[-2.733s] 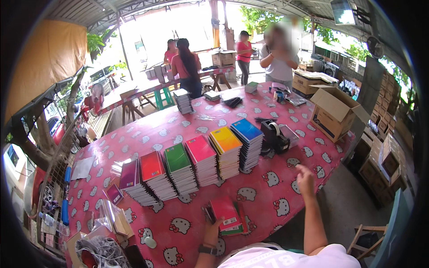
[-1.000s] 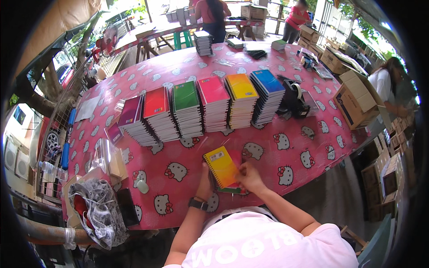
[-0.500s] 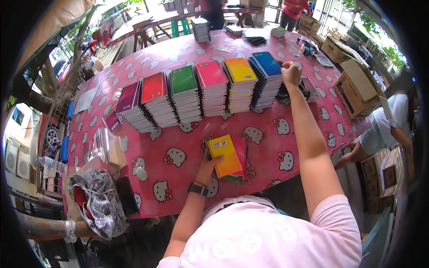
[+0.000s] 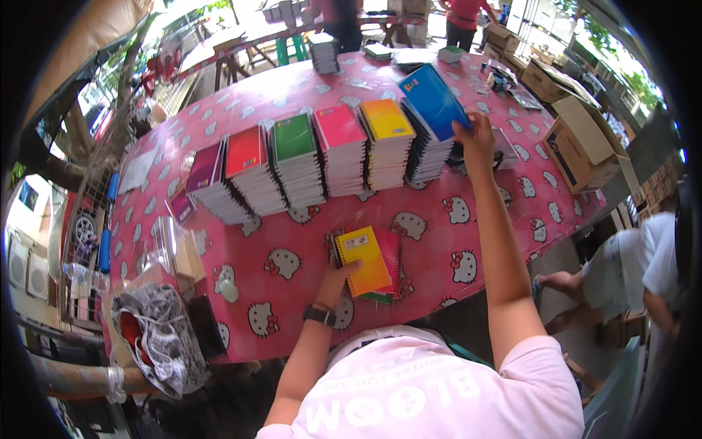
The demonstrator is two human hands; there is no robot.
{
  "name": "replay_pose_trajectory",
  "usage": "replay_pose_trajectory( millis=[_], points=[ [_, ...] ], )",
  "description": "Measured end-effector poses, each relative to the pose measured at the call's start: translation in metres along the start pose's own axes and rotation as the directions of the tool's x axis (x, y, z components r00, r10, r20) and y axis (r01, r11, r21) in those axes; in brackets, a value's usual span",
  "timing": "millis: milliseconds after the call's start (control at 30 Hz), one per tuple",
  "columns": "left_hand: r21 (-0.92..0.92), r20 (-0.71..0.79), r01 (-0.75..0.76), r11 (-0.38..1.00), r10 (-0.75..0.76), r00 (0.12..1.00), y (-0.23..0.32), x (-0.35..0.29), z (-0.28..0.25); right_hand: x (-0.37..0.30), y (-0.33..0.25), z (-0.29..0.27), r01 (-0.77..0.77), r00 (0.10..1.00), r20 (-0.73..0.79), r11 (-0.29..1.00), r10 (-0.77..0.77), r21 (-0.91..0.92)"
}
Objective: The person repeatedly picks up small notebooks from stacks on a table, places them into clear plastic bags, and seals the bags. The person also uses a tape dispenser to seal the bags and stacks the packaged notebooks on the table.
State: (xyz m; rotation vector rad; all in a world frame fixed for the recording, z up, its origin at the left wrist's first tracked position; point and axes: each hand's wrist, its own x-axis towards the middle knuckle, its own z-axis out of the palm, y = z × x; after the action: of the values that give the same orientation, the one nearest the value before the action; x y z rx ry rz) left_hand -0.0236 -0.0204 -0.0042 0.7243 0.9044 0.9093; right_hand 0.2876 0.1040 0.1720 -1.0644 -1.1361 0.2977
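Observation:
My right hand (image 4: 477, 139) pinches the corner of a blue notebook (image 4: 434, 101), lifted and tilted over the stack of blue notebooks (image 4: 427, 157). Nearer my body, my left hand (image 4: 341, 279) grips a small fan of spiral notebooks. A yellow notebook (image 4: 363, 260) lies on top of it, with a pink notebook (image 4: 391, 256) and a green one (image 4: 376, 297) showing beneath. To the left of the blue stack runs a row of tall stacks: yellow (image 4: 387, 146), pink (image 4: 341, 150), green (image 4: 297, 161), red (image 4: 252, 172) and purple (image 4: 213, 186).
A patterned pink cloth covers the table (image 4: 409, 225). At the left edge are a grey patterned bag (image 4: 162, 329), a dark phone (image 4: 208, 322) and a clear bottle (image 4: 86, 274). An open cardboard box (image 4: 585, 150) stands at right, near a moving person (image 4: 621, 271). Other notebook stacks (image 4: 323, 55) sit farther back.
My right hand has closed on the top blue notebook and raised its near edge off the stack. My left hand keeps its hold on the fanned notebooks. The person at right has moved closer.

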Motion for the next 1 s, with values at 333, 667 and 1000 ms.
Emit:
replay_pose_trajectory(
  millis=[333, 667, 1000],
  points=[
    [-0.18, 0.068, 0.116, 0.977, -0.105, 0.992, 0.009, -0.002, 0.007, -0.231, 0.034, -0.024, 0.049, 0.841, 0.515, 0.925, 0.166, -0.378],
    [0.108, 0.053, -0.027, 0.994, 0.021, 0.998, 0.021, -0.012, 0.021, -0.239, -0.007, 0.003, -0.587, 0.704, 0.502, 0.81, 0.503, 0.012],
    [-0.191, -0.066, -0.112, 0.975, 0.101, 0.993, 0.018, -0.026, -0.013, -0.214, 0.043, -0.04, 0.436, 0.655, 0.679, 0.567, 0.332, -0.699]
  ],
)
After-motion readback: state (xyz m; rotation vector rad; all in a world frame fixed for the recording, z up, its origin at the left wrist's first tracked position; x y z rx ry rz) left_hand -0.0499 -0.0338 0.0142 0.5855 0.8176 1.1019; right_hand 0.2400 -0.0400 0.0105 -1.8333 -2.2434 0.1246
